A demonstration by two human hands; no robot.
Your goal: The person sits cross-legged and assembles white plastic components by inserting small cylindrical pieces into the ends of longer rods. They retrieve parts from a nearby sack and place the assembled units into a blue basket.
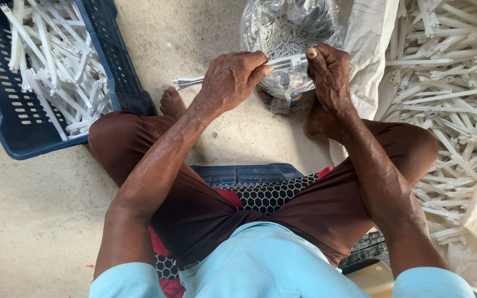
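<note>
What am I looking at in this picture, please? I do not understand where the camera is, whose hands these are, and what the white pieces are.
The single picture comes from a camera worn on a person's head, looking down. The person sits low over a concrete floor, knees apart. There is no machine, only two bare hands. The left hand and right hand together hold one long white plastic piece, gripping it at its right half. On the left stands a blue crate with similar white pieces. On the right lies a large pile of white pieces on a pale sack. Ahead, by the feet, is a clear bag of small white parts.
</note>
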